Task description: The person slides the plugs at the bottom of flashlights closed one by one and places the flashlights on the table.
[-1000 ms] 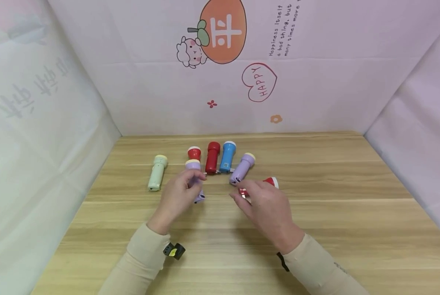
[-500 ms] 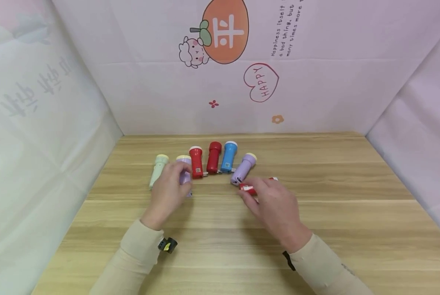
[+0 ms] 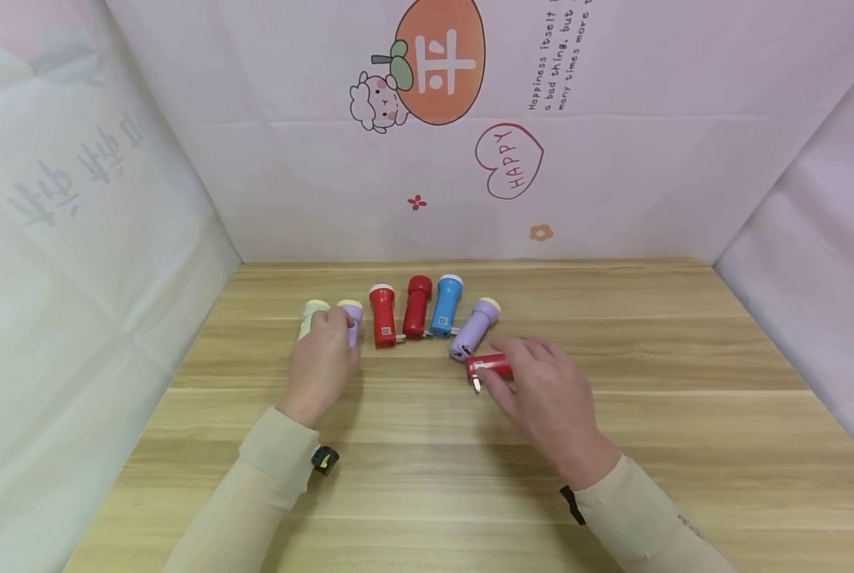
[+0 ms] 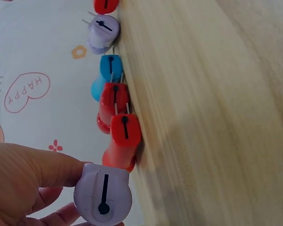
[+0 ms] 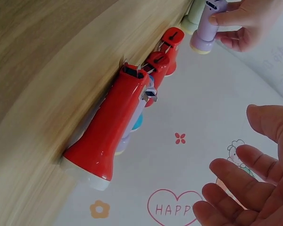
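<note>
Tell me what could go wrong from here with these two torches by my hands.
1. The left hand grips the held lilac torch in the narrow gap between the green torch and the white-capped red torch. Setting it down could knock either one askew.
2. The loose red torch lies on its side by the open right hand, close to the slanted lilac torch. A nudge might roll it into that one.

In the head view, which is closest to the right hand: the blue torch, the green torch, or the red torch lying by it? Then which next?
1. Red torch, touching the right hand.
2. Blue torch, mid-row, farther back.
3. Green torch, far left end.
</note>
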Tool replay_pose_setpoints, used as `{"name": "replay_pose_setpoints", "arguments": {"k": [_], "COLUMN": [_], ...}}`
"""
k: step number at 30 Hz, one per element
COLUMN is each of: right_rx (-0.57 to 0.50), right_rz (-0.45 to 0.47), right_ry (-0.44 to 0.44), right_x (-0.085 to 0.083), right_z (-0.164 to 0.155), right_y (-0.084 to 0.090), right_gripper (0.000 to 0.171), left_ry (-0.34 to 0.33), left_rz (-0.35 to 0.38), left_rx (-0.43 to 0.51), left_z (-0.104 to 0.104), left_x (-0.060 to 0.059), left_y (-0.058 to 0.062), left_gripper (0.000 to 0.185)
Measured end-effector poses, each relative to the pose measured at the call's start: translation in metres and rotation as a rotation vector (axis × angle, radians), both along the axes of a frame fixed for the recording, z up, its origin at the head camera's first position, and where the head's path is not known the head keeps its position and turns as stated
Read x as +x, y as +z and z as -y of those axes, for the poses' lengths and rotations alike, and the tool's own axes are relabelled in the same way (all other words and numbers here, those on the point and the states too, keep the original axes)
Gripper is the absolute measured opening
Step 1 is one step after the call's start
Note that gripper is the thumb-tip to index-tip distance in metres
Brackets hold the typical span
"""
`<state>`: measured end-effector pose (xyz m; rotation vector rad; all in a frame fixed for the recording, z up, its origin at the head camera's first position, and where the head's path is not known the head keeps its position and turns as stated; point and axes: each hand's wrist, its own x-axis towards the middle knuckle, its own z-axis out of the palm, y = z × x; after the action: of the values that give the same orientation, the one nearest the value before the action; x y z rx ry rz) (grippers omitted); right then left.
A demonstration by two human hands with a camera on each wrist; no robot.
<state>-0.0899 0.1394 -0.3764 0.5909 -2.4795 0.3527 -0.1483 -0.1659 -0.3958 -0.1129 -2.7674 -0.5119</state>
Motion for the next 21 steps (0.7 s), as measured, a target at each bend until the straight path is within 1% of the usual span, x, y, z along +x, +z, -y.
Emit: {"name": "replay_pose_setpoints", "arguments": {"k": [5,10,15,21], "right_rx": [-0.002,-0.001,0.015,0.028], "right_rz": [0.005,0.016,0.036,0.041], "right_ry": [-0.005,-0.018,-0.042,-0.049], "right_x": [0.0,-0.001,-0.002,-0.003], "right_z": [-0.002,-0.004,-0.008,-0.01], "right_y": [0.0,0.0,-0.001,-0.001], "right_gripper": [0.052,0.056,0.064,0.066], "left_ry": [-0.017,-0.028,-0.03,-0.039], "left_rz": [-0.019,-0.026,-0.009,0.033], "left_rx": [-0.035,-0.083,-0.121,-0.145], "left_z": [-0.002,-0.003,-0.002,-0.002], "left_x": [-0.007,-0.012,-0.016,-0.02], "left_y": [-0.005,-0.008,-0.012,-0.015], "left_gripper": [0.016,0.016,0.019,0.02]}}
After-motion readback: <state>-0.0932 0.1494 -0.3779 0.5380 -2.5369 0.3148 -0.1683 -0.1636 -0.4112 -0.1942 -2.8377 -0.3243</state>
